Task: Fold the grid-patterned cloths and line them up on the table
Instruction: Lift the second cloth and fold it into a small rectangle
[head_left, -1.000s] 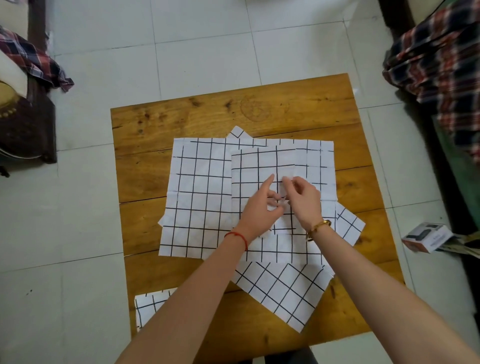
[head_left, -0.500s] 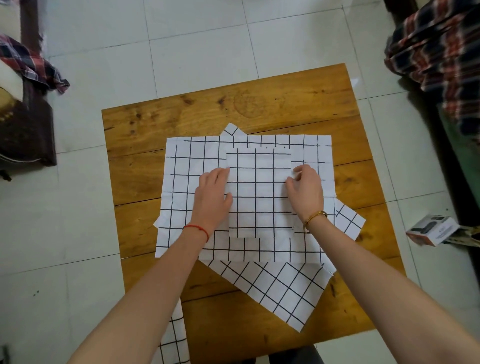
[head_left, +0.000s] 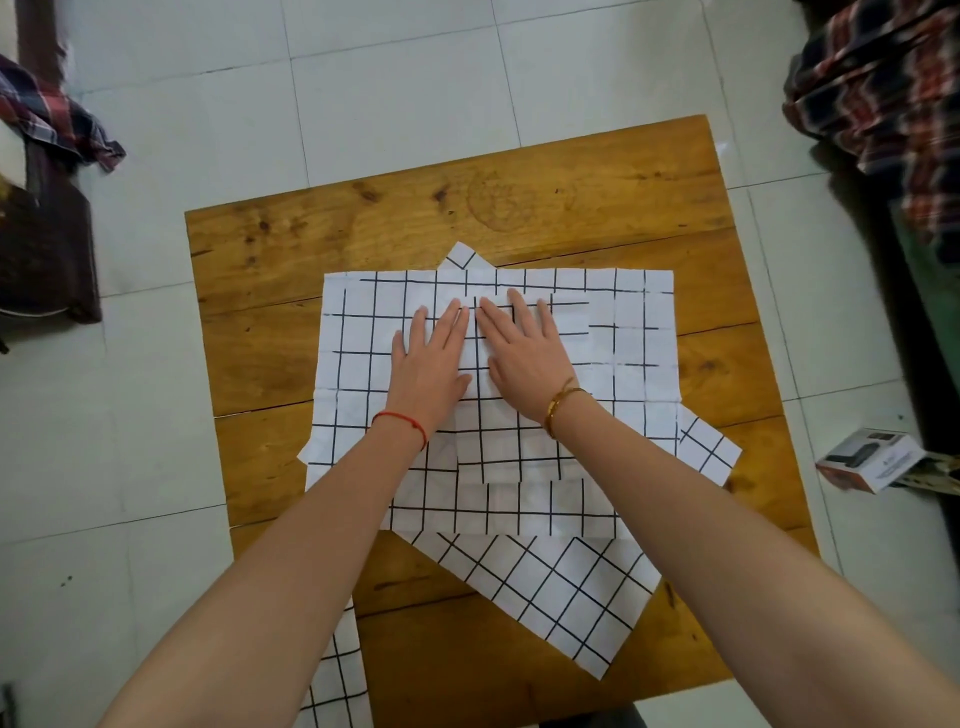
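Observation:
A small folded white cloth with a black grid (head_left: 506, 441) lies on top of a pile of spread grid cloths (head_left: 628, 338) in the middle of the wooden table (head_left: 519, 208). My left hand (head_left: 431, 364) and my right hand (head_left: 524, 358) lie flat side by side on the far part of the folded cloth, fingers straight, pressing it down. Another grid cloth (head_left: 561, 592) sticks out diagonally from under the pile toward the table's near edge. One more grid cloth (head_left: 337, 675) hangs off the near left edge, partly behind my left forearm.
The table stands on a white tiled floor. A small box (head_left: 872, 460) lies on the floor to the right. Plaid fabric (head_left: 883, 78) is at the upper right, and a dark piece of furniture with plaid cloth (head_left: 47, 208) at the left.
My hands went from pinching the cloth's middle, to its left and right sides, and now lie flat together on its far part. The cloth looks narrower than one second ago.

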